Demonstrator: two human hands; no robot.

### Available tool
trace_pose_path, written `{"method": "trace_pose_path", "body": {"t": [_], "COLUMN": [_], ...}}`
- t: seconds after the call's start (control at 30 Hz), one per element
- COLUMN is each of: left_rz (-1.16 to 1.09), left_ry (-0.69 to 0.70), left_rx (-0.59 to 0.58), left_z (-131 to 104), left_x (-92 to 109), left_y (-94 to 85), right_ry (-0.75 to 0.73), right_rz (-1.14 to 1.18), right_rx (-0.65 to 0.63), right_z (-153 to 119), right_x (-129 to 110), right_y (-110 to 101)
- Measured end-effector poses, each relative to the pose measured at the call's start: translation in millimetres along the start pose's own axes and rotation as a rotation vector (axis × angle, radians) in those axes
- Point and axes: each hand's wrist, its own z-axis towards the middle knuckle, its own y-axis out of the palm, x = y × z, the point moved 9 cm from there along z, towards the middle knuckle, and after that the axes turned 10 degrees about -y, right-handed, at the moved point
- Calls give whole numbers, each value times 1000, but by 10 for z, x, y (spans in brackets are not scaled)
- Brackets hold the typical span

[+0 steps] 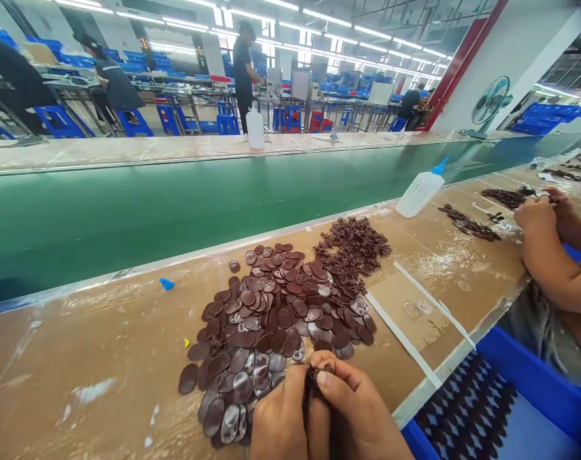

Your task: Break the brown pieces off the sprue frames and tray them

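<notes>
The grip of left hand (281, 414) and right hand (362, 406) pinches a dark-brown piece (312, 377).

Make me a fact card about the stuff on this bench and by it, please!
Left hand: holding a small dark-brown piece, mostly hidden
Right hand: holding the same piece
In front: pile of brown oval discs
Beyond that: heap of smaller brown pieces
Farther right: translucent squeeze bottle, blue nozzle
Lower right: blue bin, brown parts in rows
Neighbour: co-worker's hands
</notes>
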Motion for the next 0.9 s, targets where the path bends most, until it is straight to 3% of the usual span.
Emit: {"method": "trace_pose_path", "body": {"t": [0.4, 0.67, 0.9], "left_rz": [-104, -178, -117], "left_ry": [-84, -168, -156], "left_rx": [-28, -90, -31], "left_z": [25, 19, 63], "left_x": [-75, -143, -78], "left_y": [-17, 40, -57], "right_ry": [-19, 10, -38], "right_rz": [-106, -110, -200], "right_rx": [-61, -18, -35], "right_z": [40, 9, -7], "right_x": [-64, -126, -258], "right_y": [44, 78, 130]}}
